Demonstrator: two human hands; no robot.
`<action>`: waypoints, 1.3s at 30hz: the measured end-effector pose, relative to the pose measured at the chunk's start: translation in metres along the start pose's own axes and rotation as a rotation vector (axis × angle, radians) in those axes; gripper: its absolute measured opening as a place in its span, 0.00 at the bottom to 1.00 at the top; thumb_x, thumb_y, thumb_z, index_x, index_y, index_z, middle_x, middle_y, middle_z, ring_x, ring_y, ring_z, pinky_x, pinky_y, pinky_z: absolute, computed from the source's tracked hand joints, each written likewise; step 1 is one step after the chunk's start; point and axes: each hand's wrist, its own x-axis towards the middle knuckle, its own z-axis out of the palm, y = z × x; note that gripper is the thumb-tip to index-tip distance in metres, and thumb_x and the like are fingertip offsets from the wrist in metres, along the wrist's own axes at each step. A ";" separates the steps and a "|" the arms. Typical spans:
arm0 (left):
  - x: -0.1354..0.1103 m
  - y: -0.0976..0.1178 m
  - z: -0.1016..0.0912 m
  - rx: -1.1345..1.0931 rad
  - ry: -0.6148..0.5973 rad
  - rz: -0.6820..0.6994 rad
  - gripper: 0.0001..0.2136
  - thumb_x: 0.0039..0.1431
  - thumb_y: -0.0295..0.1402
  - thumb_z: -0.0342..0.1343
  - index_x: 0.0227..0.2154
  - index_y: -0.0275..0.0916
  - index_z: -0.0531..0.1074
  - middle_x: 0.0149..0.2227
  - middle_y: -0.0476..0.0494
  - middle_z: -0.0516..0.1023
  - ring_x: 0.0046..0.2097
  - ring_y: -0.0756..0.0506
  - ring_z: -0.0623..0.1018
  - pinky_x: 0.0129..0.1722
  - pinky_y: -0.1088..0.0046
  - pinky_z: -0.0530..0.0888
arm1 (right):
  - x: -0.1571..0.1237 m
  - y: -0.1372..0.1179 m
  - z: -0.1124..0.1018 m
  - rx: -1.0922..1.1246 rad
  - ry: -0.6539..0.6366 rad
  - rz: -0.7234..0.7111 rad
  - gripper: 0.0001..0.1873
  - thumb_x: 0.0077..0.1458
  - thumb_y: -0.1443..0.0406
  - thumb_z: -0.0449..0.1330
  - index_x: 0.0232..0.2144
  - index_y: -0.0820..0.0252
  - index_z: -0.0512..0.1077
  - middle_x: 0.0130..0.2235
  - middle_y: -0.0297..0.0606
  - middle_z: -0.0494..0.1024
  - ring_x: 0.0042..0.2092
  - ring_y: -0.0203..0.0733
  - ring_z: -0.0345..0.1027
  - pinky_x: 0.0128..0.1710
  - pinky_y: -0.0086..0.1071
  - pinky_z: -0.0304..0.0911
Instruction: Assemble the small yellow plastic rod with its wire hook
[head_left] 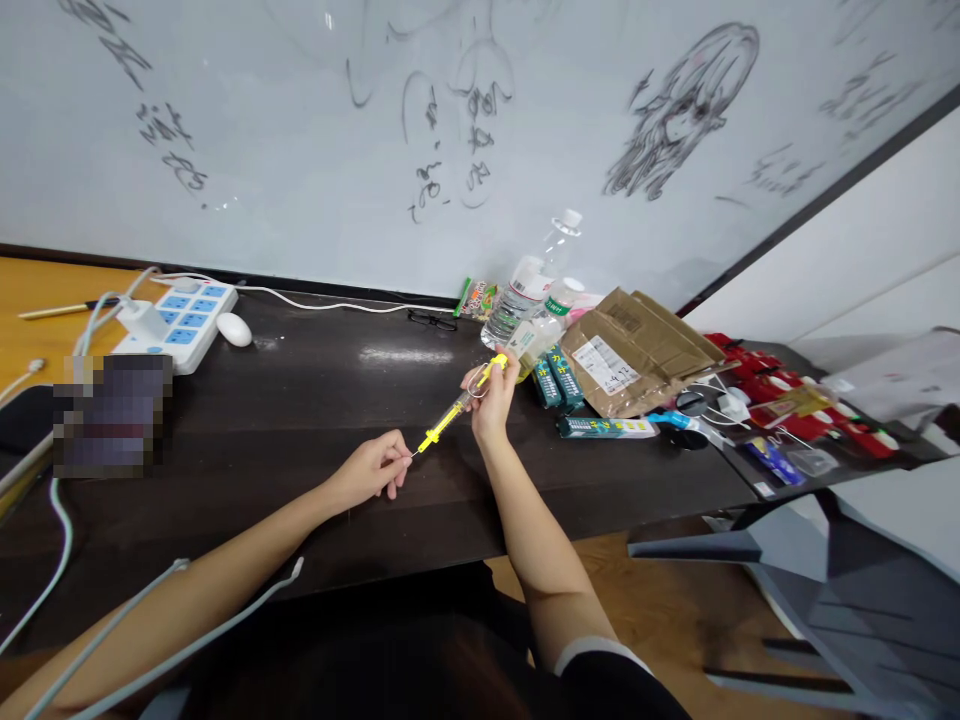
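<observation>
My right hand (491, 402) is closed round the upper end of a slim yellow-and-clear pen (450, 415), which slants down to the left above the dark table. A small yellow piece and a thin loop show at its top, by my thumb. At the pen's lower end my left hand (379, 465) pinches a thin pale tip between thumb and forefinger; what exactly that tip is, I cannot make out. Both forearms reach in from the table's near edge.
Behind my right hand stand clear water bottles (517, 300), dark green boxes (559, 378) and a brown cardboard parcel (626, 350). At left lie a power strip (191, 320), a white mouse (234, 329) and cables. Black glasses (433, 320) rest near the whiteboard (300, 130). A grey chair (795, 560) is at right.
</observation>
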 end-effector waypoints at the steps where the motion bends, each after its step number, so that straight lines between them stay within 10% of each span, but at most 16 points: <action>1: 0.000 0.000 0.000 0.004 -0.008 0.004 0.08 0.60 0.38 0.50 0.32 0.39 0.60 0.22 0.54 0.72 0.19 0.53 0.74 0.15 0.83 0.63 | 0.002 -0.001 -0.002 0.002 0.013 -0.018 0.18 0.61 0.54 0.47 0.51 0.50 0.56 0.21 0.23 0.68 0.13 0.26 0.47 0.12 0.19 0.47; 39: 0.000 0.001 0.003 -0.131 0.157 0.064 0.09 0.60 0.39 0.51 0.33 0.39 0.59 0.23 0.53 0.73 0.19 0.53 0.74 0.15 0.83 0.64 | -0.004 0.017 0.008 0.054 0.101 0.019 0.18 0.60 0.51 0.48 0.47 0.51 0.54 0.21 0.21 0.67 0.13 0.25 0.46 0.12 0.19 0.45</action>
